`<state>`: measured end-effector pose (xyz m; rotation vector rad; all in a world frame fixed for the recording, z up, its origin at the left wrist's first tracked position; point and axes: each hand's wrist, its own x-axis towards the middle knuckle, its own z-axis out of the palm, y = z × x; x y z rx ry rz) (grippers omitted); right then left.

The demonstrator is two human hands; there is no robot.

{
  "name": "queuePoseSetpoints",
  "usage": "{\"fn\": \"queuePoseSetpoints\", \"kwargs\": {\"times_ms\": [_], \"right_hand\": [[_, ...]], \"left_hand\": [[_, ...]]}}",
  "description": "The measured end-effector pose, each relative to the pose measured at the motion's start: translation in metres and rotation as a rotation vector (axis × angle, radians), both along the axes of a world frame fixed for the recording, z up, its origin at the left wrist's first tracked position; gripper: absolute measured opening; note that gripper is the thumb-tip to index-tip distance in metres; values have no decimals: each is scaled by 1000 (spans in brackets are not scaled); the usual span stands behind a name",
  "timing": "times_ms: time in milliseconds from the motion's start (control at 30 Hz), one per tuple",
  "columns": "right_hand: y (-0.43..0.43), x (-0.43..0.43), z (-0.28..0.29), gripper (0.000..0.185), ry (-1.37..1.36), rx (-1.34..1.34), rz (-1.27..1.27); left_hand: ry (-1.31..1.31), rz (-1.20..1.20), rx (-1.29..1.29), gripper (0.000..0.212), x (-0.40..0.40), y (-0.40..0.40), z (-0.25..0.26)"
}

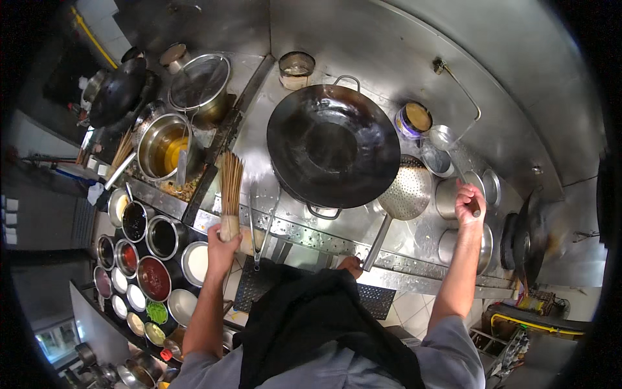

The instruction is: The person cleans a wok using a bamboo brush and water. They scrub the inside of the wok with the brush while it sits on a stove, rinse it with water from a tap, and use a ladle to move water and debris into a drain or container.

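Note:
My left hand (223, 245) grips the bound end of a bamboo wok brush (232, 180), its bristles pointing away from me over the counter's left part. In my right hand (470, 202) is the handle of a metal ladle (442, 137). The ladle's bowl hangs below a bent water spout (464, 87), with what looks like a thin stream between them. Between my hands a dark wok (333, 146) sits on the steel range, its inside bare and shiny. Right of the wok lies a perforated strainer (407, 189), handle towards me.
Metal tongs (262, 228) lie left of the wok. A pot of yellow oil (165, 148) and several seasoning bowls (154, 278) stand at left. Steel pots (447, 197) and an open can (415, 117) are at right. Another hand (351, 266) shows beside the strainer's handle.

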<state>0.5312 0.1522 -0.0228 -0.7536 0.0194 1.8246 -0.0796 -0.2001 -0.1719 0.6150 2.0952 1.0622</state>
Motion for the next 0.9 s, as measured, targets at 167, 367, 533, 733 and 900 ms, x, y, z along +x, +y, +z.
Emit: {"fn": "queuePoseSetpoints", "kwargs": {"times_ms": [167,367,533,733,900], "right_hand": [[48,-51,42,23,-143,4,149],[90,-112,42,10,-503,-33,372],[56,-120,40,24,-952,95,380],[-33,-83,50,70,-1163,59,279],[-114,-45,50,70,-1152,-1,164]], "left_hand": [[248,-92,49,65,-55,85,-6],[457,-152,-136,75,-106,239,8],[496,-246,-189,76,-125,366,28],[610,-336,-265,66,-156,487,16],[634,-412,-273,59,-157,552,13]]}}
